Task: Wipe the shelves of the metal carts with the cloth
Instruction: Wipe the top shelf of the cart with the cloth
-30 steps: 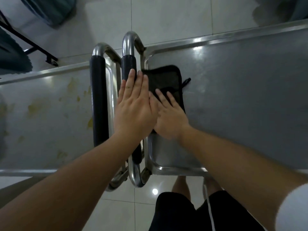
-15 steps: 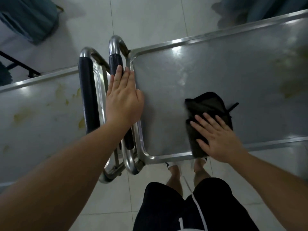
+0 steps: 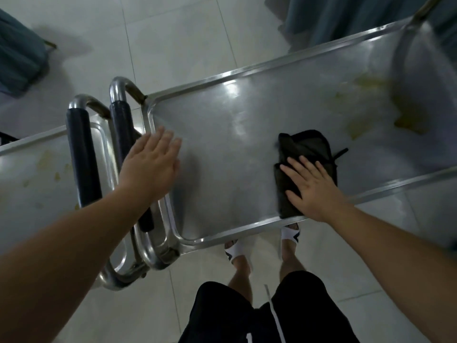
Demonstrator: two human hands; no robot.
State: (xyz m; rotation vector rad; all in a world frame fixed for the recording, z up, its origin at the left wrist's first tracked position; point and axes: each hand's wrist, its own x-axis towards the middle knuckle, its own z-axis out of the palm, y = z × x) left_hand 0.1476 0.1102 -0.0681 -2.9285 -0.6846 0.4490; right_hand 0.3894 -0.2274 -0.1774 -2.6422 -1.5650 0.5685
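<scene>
**Flat palm on the cloth, right-hand cart**

While the left hand (image 3: 152,167) hangs flat with straight fingers over the right cart's shelf (image 3: 222,149) by its handle (image 3: 121,134), the right hand (image 3: 312,189) presses the dark cloth (image 3: 300,151) with flat fingers near the front rim.

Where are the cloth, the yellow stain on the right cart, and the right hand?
cloth (image 3: 308,144): head view, upper folded part.
yellow stain (image 3: 405,120): head view, darkest patch.
right hand (image 3: 315,190): head view, back of hand.

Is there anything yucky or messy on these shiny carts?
Yes. Yellowish stains blotch the far right of the cart shelf that the right hand wipes with the dark cloth. The left cart's shelf has similar yellow spots.
</scene>
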